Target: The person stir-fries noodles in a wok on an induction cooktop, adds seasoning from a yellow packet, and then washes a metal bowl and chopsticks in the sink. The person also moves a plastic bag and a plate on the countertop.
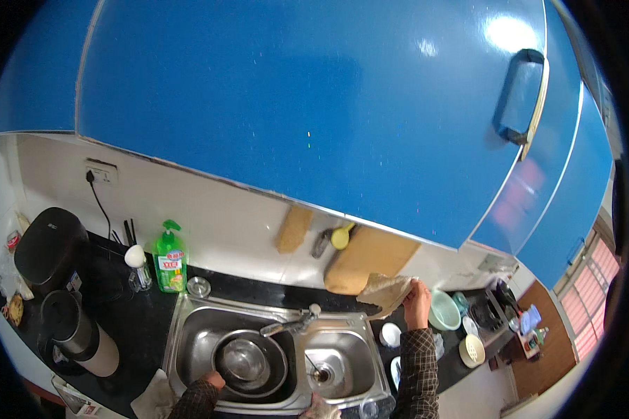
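My right hand (418, 301) is raised behind the small sink bowl (340, 351) and pinches a thin beige cloth (385, 292) by its right end. The cloth hangs to the left, partly in front of a wooden cutting board (369, 251) leaning on the wall. My left hand (215, 379), fingers curled, is at the left rim of a metal basin (280, 379) in the large sink bowl (194, 335); whether it grips the rim is unclear. A smaller metal bowl (245, 360) sits inside the basin. The faucet (293, 323) points over the basin's edge.
Blue cabinets (293, 105) hang low over the counter. On the left stand a green soap bottle (170, 262), an electric kettle (84, 335) and a black appliance (50, 246). To the right are a white cup (390, 334), a pale green basin (444, 310) and a stove (485, 314).
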A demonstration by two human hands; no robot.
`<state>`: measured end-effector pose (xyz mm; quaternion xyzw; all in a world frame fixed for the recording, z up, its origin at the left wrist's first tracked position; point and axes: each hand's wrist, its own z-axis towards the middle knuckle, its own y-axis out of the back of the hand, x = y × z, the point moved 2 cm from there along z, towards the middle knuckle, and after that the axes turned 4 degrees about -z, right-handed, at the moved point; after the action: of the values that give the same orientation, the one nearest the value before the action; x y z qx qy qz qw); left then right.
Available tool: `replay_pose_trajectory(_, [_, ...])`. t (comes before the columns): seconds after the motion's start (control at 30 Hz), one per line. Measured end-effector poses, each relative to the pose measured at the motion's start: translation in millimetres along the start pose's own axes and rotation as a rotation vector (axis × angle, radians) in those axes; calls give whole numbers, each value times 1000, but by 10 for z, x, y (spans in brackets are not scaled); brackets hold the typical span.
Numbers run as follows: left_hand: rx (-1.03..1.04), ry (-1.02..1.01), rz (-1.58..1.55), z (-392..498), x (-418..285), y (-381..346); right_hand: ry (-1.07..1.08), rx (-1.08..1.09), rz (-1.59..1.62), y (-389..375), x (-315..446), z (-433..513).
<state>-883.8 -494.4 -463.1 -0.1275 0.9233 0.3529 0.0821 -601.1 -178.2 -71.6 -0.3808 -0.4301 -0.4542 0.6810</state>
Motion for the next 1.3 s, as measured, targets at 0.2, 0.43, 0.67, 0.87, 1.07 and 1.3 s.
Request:
replay_pose_trajectory(0.2, [-85, 66, -275, 28, 116, -114, 92, -6, 334, -798, -176, 1253])
replay_pose_trajectory(0.43, [-143, 115, -551, 527, 615, -706, 381, 222, -142, -2647, -161, 1311])
replay_pose_trajectory(0.67, [-293, 85, -306, 479, 36, -444, 924, 293, -983, -3041, 31, 838])
replay_pose_trajectory(0.87, [-447, 81, -1039, 175, -21, -250, 661, 532, -1387, -3298, 6, -44])
replay_pose_trajectory(1.07, [-587, -35, -1197, 6, -184, -55, 178, 982, -586, -4325, -694, -308])
replay_pose_trajectory(1.3, [-1034, -240, -1359, 163, -404, -312, -228, 1027, -454, -5334, -1378, -553])
